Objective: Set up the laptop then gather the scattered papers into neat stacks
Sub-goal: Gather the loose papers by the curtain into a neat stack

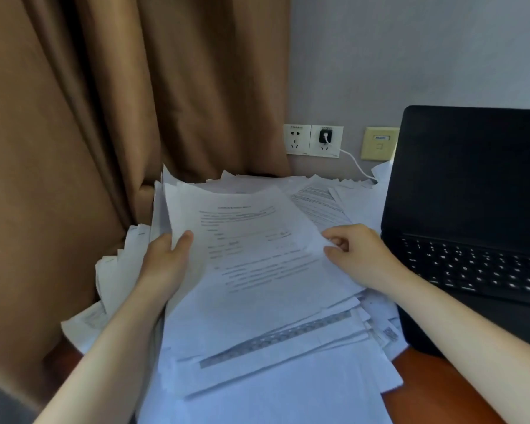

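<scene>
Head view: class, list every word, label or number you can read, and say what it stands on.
Nothing here can be read.
Blurred: heading and lines on the top sheet.
Blurred: dense print on the sheet behind.
Too small: white legends on the laptop keys.
Blurred: blue label on the wall plate.
Too small: marks on the sockets.

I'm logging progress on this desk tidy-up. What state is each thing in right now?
Black laptop: lid open, screen dark.
White papers: loose overlapping heap, not yet stacked.
Printed top sheet: lifted, held at both side edges.
Left hand: grips the sheet's left edge.
Right hand: fingers pinch its right edge.
Left wall socket: empty.
Right wall socket: black plug in, white cable attached.
</scene>
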Available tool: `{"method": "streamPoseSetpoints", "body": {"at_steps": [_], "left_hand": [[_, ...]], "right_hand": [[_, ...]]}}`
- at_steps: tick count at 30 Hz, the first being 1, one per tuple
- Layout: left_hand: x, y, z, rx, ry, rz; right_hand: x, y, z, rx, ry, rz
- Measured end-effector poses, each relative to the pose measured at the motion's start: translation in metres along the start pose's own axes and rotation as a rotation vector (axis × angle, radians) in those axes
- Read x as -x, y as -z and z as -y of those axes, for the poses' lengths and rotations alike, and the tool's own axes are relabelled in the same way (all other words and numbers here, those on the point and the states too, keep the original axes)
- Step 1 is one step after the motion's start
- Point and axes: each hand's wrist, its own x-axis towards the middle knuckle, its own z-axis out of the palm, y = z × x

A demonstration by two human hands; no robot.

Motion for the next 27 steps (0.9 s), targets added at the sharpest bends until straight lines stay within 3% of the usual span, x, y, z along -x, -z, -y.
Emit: {"method": "streamPoseSetpoints", "body": {"at_steps": [3,9,14,17,27], "left_hand": [[0.001,0.000,0.002,-0.036,-0.024,0.032],[0.002,0.000,0.004,-0.146,-0.094,-0.026],[0.004,-0.002,0.001,-0.115,-0.144,-0.089],[0.003,-0.003,0.003,-0.094,-0.150,-0.095],[-0.004,-0.018,-0.009,0.092,-0.107,-0.119]], "right_hand": [[0.002,-0.004,0.001,0.035,0.052,0.108],[-0.017,0.003,-0.026,0.619,-0.014,-0.098],[-0.061,0.001,-0.029,0.516,-0.164,0.078],[-0.083,-0.001,-0.027,0.371,-0.176,0.043],[-0.099,0.015,-0.048,0.858,-0.284,-0.044]]}}
